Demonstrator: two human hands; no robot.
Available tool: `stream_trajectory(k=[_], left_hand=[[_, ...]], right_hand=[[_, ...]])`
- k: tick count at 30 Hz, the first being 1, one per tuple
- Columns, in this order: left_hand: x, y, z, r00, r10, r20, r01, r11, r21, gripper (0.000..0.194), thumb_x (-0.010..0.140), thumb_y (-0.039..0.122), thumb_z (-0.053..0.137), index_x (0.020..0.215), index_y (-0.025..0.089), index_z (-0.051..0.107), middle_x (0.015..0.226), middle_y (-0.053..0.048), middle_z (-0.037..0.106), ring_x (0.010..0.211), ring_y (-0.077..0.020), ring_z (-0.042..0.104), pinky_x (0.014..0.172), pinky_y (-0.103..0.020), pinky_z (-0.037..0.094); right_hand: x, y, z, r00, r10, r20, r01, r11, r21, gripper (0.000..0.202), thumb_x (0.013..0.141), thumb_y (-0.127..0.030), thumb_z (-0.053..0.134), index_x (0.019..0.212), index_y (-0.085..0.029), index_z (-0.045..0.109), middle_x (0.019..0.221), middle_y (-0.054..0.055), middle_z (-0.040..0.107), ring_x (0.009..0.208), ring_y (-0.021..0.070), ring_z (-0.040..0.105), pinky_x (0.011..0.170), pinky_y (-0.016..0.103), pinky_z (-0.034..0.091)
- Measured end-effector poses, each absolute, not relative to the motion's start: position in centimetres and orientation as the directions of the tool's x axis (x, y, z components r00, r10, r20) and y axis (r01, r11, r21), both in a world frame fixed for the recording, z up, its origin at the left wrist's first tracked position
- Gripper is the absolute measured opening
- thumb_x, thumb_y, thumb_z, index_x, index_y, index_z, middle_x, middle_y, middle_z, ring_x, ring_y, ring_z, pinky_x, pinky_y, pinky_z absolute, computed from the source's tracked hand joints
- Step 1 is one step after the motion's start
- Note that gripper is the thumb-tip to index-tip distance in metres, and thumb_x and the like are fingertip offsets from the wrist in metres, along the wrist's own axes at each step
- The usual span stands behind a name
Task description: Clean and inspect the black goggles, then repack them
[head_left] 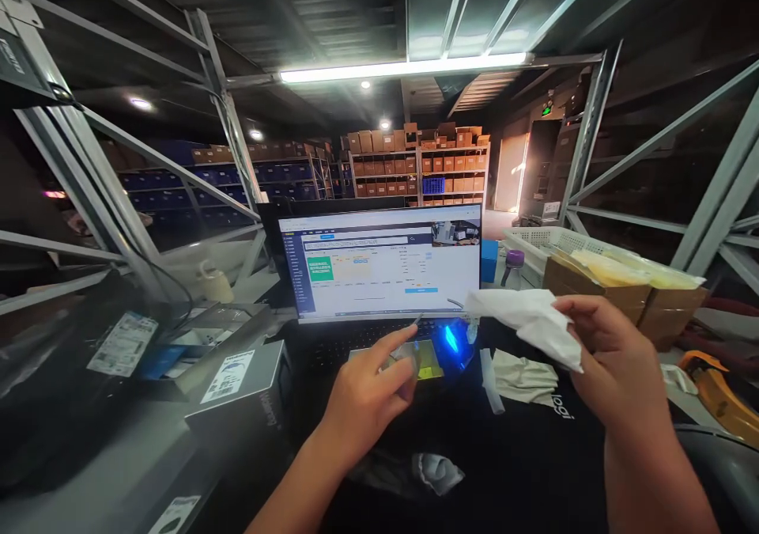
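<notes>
My right hand (622, 360) pinches a crumpled white tissue-like sheet (534, 316), held in the air before the monitor's lower right corner. My left hand (371, 384) is over the desk in front of the keyboard (337, 348), index finger stretched forward, thumb apart, the other fingers curled. A thin dark line shows at the index fingertip; I cannot tell what it is. Beyond this hand lies a small clear packet with a yellow part (428, 364). A mouse glowing blue (454, 342) is to its right. The monitor (379, 269) shows a web page.
A grey box (240, 391) stands at left, near a black bag with a label (122, 344). Crumpled clear plastic (439, 472) lies in front; a beige cloth pouch (525, 377) lies right. Farther right are cardboard boxes (598, 285), a white basket (534, 245) and a yellow tape dispenser (726, 391).
</notes>
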State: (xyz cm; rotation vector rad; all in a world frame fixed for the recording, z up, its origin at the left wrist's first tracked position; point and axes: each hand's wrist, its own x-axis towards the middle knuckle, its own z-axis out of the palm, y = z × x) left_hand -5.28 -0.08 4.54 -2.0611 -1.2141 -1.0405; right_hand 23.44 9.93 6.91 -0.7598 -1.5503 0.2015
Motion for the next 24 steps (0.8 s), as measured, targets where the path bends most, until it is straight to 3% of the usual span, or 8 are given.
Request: stream_trajectory(k=[5, 8, 11, 13, 17, 21, 22, 24], left_hand=[[-5.0, -0.5, 4.7, 0.304, 0.521, 0.797, 0.913, -0.398, -0.089, 0.008, 0.087, 0.013, 0.059, 0.087, 0.019, 0.063, 0.139, -0.008, 0.059, 0.1, -0.0214, 0.07, 0.075, -0.031, 0.058], [-5.0, -0.6, 4.6, 0.297, 0.525, 0.798, 0.919, -0.385, -0.088, 0.012, 0.091, 0.019, 0.058, 0.099, 0.021, 0.066, 0.136, -0.01, 0.062, 0.097, -0.0223, 0.071, 0.073, -0.031, 0.058], [-5.0, -0.4, 4.5, 0.269, 0.507, 0.819, 0.925, -0.372, -0.073, 0.017, 0.094, 0.023, 0.054, 0.105, 0.02, 0.067, 0.125, -0.012, 0.067, 0.088, -0.0215, 0.072, 0.07, -0.031, 0.058], [-5.0, -0.1, 4.4, 0.256, 0.499, 0.828, 0.927, -0.369, -0.064, 0.018, 0.094, 0.024, 0.054, 0.104, 0.019, 0.068, 0.122, -0.011, 0.069, 0.086, -0.021, 0.072, 0.069, -0.031, 0.058], [-4.8, 0.4, 4.0, 0.29, 0.515, 0.807, 0.915, -0.396, -0.076, 0.019, 0.092, 0.021, 0.056, 0.107, 0.021, 0.069, 0.125, -0.009, 0.068, 0.09, -0.0202, 0.071, 0.072, -0.03, 0.058], [-4.6, 0.7, 3.7, 0.253, 0.486, 0.837, 0.925, -0.374, -0.063, 0.016, 0.093, 0.026, 0.056, 0.095, 0.017, 0.069, 0.111, -0.011, 0.073, 0.073, -0.0188, 0.07, 0.062, -0.029, 0.057], [-4.6, 0.8, 3.7, 0.241, 0.495, 0.835, 0.926, -0.375, -0.044, 0.015, 0.092, 0.025, 0.057, 0.096, 0.017, 0.069, 0.112, -0.011, 0.072, 0.075, -0.0191, 0.071, 0.064, -0.03, 0.058], [-4.7, 0.9, 3.7, 0.215, 0.532, 0.819, 0.916, -0.4, 0.019, 0.011, 0.089, 0.021, 0.06, 0.097, 0.019, 0.069, 0.121, -0.009, 0.07, 0.091, -0.0209, 0.072, 0.074, -0.03, 0.06]], right_hand=[[17.6, 7.2, 5.5, -0.052, 0.129, 0.99, 0.493, 0.865, -0.087, 0.024, 0.089, -0.006, 0.056, 0.107, -0.019, 0.065, 0.109, 0.01, 0.073, 0.113, 0.0224, 0.067, 0.099, 0.035, 0.052], [13.7, 5.8, 3.6, -0.285, -0.004, 0.959, 0.38, 0.918, 0.116, 0.032, 0.091, 0.0, 0.048, 0.118, -0.012, 0.061, 0.122, 0.018, 0.07, 0.128, 0.0268, 0.058, 0.11, 0.044, 0.047], [11.6, 5.4, 2.1, -0.365, -0.088, 0.927, 0.315, 0.925, 0.212, 0.037, 0.093, 0.0, 0.043, 0.127, -0.006, 0.056, 0.126, 0.021, 0.067, 0.136, 0.0291, 0.049, 0.112, 0.049, 0.044], [11.4, 6.0, 1.8, -0.37, -0.093, 0.925, 0.279, 0.938, 0.206, 0.043, 0.094, -0.001, 0.042, 0.136, -0.007, 0.05, 0.127, 0.019, 0.067, 0.135, 0.0263, 0.05, 0.116, 0.05, 0.04], [11.8, 7.4, 1.8, -0.287, 0.054, 0.956, 0.322, 0.946, 0.044, 0.051, 0.095, -0.002, 0.044, 0.145, -0.016, 0.043, 0.131, 0.014, 0.066, 0.134, 0.0223, 0.051, 0.12, 0.052, 0.031], [11.3, 7.2, 1.5, -0.376, -0.049, 0.925, 0.251, 0.956, 0.153, 0.049, 0.094, -0.002, 0.044, 0.141, -0.014, 0.051, 0.132, 0.015, 0.065, 0.136, 0.025, 0.048, 0.12, 0.05, 0.032], [11.3, 7.4, 1.5, -0.388, -0.033, 0.921, 0.215, 0.968, 0.126, 0.049, 0.094, -0.002, 0.046, 0.14, -0.016, 0.053, 0.133, 0.014, 0.065, 0.135, 0.0246, 0.05, 0.121, 0.05, 0.03], [12.1, 8.2, 2.0, -0.349, 0.111, 0.93, 0.176, 0.983, -0.051, 0.048, 0.092, -0.004, 0.049, 0.134, -0.024, 0.06, 0.133, 0.009, 0.065, 0.132, 0.0235, 0.054, 0.122, 0.05, 0.026]])
